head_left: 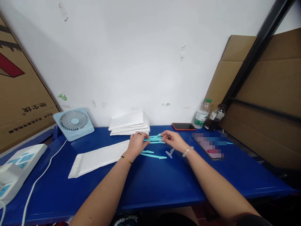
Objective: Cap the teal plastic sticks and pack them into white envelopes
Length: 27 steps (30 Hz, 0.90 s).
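Observation:
Several slim turquoise plastic sticks, shaped like eyebrow razors (154,142), lie side by side on the blue table between my hands. My left hand (138,144) has its fingers closed over their left ends. At the right ends, the thumb and fingers of my right hand (172,140) are pinched together at a razor tip; a small clear piece may be there too. Nearer to me, two more turquoise razors (154,155) lie loose. Two small clear plastic pieces (170,153) rest below my right hand. A white padded envelope (101,157) lies flat, partly behind my left hand.
Against the wall are a stack of white envelopes (129,122) and a red-edged phone (183,126). A small fan (74,122) and a power strip (21,169) with cables occupy the left. Right are two bottles (201,116) and a blurred phone-like item (207,146).

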Tool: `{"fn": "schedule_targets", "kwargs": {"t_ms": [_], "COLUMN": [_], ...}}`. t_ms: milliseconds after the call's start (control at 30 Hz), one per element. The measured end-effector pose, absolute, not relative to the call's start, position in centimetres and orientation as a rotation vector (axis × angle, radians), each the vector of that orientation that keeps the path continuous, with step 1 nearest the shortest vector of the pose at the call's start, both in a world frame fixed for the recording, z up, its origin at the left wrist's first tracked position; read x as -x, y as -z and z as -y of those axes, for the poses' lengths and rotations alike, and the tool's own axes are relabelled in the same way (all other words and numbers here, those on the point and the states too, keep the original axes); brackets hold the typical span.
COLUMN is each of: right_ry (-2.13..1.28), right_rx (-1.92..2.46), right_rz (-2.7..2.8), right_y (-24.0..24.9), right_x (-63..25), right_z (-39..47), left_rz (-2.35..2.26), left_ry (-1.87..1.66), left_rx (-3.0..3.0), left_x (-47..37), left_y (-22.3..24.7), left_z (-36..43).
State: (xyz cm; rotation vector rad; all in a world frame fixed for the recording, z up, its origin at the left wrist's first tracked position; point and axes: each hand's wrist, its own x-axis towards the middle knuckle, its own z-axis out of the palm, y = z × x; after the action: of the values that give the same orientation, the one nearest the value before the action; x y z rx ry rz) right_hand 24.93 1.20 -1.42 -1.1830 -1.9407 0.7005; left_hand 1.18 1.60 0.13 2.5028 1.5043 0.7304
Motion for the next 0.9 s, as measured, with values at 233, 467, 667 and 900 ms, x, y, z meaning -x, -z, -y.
{"fn": "schedule_targets", "kwargs": {"t_ms": [233,467,667,900], "right_ry": [-0.429,-0.747,-0.854,-1.130], "right_rx": [1.382,1.428,1.314,0.972], "right_rz": [2.129,2.480,2.104,1.310], "right_y": [0.1,-0.5,-0.1,-0.9], "right_x": [-27.5,-26.4,-25.6,-24.0], "right_z": [-1.1,0.8,0.2,0.3], "left_rz": [-1.401,-1.370,-1.282,-1.073], "left_ry": [-0.282,-0.272,-0.711,-0.932], "left_rx": [-2.491,-2.450,-2.209,-1.962], "left_x": [0.7,0.4,-0.1,-1.3], "left_y": [-0.3,-0.2,-0.2,0.4], "left_z": [-1.4,-1.3,-1.7,-1.7]}}
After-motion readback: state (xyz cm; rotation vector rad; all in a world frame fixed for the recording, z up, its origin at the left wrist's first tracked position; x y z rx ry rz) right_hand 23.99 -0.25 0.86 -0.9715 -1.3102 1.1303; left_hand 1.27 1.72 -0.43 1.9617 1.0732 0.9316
